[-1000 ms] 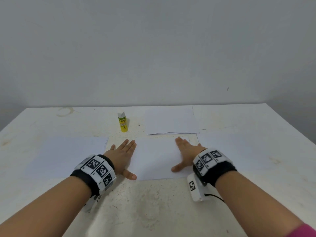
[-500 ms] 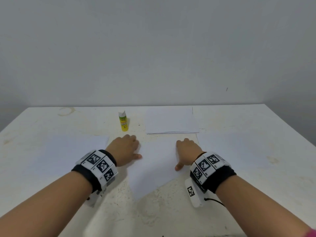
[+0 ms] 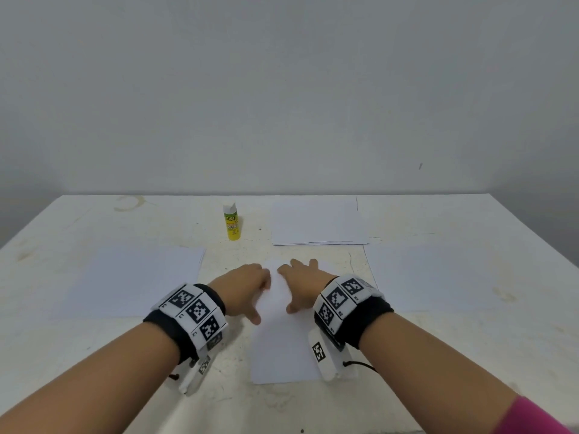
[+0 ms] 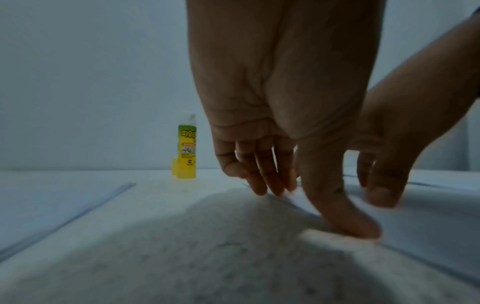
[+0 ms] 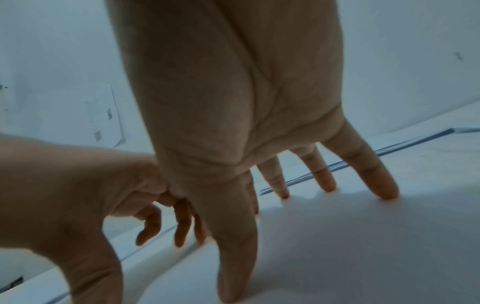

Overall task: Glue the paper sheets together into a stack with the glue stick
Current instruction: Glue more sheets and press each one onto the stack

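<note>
Since the centre sheet (image 3: 282, 346) is thin, floppy and slides on the surface (image 3: 313, 408), both hands' spread fingers (image 5: 384, 185) press it flat, gripping nothing; lift by an edge.

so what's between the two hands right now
In the head view, only the middle paper sheet lies between the left hand and right hand; both rest on it.

A worn white table (image 3: 438, 355) stands against a plain pale wall (image 3: 282, 89).
</note>
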`<state>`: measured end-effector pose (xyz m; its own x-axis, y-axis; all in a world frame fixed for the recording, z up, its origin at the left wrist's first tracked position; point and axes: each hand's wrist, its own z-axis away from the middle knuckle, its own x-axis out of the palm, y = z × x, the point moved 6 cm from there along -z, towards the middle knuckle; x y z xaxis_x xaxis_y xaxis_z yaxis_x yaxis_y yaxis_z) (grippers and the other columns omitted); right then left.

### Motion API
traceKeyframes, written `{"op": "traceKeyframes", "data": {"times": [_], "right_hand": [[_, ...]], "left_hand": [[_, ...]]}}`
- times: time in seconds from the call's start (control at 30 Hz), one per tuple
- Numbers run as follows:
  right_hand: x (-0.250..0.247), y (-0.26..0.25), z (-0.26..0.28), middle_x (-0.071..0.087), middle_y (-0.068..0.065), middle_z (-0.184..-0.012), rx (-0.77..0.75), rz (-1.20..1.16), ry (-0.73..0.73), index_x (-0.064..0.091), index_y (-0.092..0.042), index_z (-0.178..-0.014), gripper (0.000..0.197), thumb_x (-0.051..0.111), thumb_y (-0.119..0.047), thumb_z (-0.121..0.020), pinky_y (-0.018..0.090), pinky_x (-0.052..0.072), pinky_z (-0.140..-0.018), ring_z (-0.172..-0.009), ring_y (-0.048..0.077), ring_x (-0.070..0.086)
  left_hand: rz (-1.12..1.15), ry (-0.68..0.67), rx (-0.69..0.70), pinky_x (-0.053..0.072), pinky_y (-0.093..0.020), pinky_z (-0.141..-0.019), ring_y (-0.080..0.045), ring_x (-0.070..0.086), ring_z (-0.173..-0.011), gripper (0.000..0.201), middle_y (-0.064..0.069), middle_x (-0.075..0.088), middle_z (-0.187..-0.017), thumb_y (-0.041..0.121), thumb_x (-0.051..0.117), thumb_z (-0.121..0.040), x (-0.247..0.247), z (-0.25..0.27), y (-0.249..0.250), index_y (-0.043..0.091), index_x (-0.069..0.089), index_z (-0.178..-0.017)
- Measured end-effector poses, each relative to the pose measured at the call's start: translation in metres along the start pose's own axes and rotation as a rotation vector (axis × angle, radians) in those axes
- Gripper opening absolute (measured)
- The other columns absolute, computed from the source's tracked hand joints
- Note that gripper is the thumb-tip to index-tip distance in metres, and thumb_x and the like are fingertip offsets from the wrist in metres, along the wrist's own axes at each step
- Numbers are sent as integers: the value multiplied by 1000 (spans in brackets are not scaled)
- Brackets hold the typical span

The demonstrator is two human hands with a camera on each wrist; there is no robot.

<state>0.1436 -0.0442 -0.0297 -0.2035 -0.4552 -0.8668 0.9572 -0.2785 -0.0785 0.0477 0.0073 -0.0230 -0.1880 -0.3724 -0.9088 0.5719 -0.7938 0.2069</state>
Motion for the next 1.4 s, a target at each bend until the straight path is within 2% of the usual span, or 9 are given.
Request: {"op": "traceKeyframes", "data": {"times": [0.1, 0.17, 0.4, 0.63, 0.87, 0.97, 1.07, 1.2, 1.4], "right_hand": [[-4, -4, -3, 35, 6, -140, -18, 36, 3, 30, -14, -143, 69, 69, -21, -86, 46, 41, -95, -133, 35, 26], [-3, -11, -6, 29, 6, -146, -46, 15, 12, 26, -11, -145, 69, 63, -11, -87, 47, 38, -101, -137, 33, 24], [1, -15, -5, 2, -2, -161, -139, -135, -53, 0, -19, -154, 83, 52, -15, -90, 42, 2, -120, -146, 19, 17], [-2, 47, -2, 9, -5, -161, 40, -234, -14, 9, -22, -153, 82, 52, -54, -91, 46, 9, -119, -145, 23, 22], [-10, 51, -3, 51, 8, -132, 125, -248, 98, 31, -13, -139, 79, 74, -41, -80, 41, 37, -106, -123, 28, 48], [-16, 44, 0, 42, 12, -134, 172, -96, 139, 37, -10, -134, 75, 73, -45, -79, 40, 41, -99, -127, 29, 39], [-19, 27, 1, 34, 15, -138, 176, 96, 150, 41, -9, -135, 60, 66, -34, -87, 42, 36, -101, -131, 32, 30], [-10, 0, -6, 35, 16, -134, 125, -14, 96, 44, -9, -133, 40, 44, -10, -94, 42, 39, -100, -125, 32, 35], [2, -29, -13, 29, 10, -146, -36, -96, 80, 29, -16, -145, 60, 51, -39, -95, 45, 35, -103, -135, 30, 26]], "left_hand": [[-117, -83, -62, 22, -39, -117, -25, 9, -146, 112, -11, 5, -159, 47, 77, -74, 6, 0, -10, 4, 8, -151], [-175, -204, -81, 9, -48, -119, -24, -13, -147, 120, -11, -19, -159, 53, 69, -79, 12, 0, -12, 2, -13, -150], [-173, -288, -90, 10, -50, -119, -22, -12, -148, 120, -11, -23, -158, 58, 64, -81, 15, -1, -14, 2, -18, -148], [-179, -286, -89, 7, -50, -119, -20, -13, -147, 120, -8, -25, -157, 60, 62, -81, 15, 0, -15, 3, -19, -148], [-211, -262, -79, 6, -50, -119, -18, -8, -148, 118, -5, -19, -159, 61, 62, -79, 11, 4, -17, 7, -14, -151], [-216, -176, -69, 14, -47, -118, -20, 9, -148, 98, -7, 4, -161, 68, 49, -83, 3, 2, -17, 8, 12, -153], [-277, 4, -75, 39, -38, -101, -22, 46, -119, 64, -6, 47, -135, 63, 41, -90, -13, 1, -15, 10, 55, -122], [-226, 35, 14, 41, -32, -96, -20, 41, -125, 62, -2, 34, -143, 44, 64, -87, -8, 0, -14, 13, 41, -136], [-242, 5, -20, 37, -23, -76, -15, 54, -96, 46, 2, 60, -114, 52, 65, -83, -9, 5, -15, 20, 58, -114]]}}
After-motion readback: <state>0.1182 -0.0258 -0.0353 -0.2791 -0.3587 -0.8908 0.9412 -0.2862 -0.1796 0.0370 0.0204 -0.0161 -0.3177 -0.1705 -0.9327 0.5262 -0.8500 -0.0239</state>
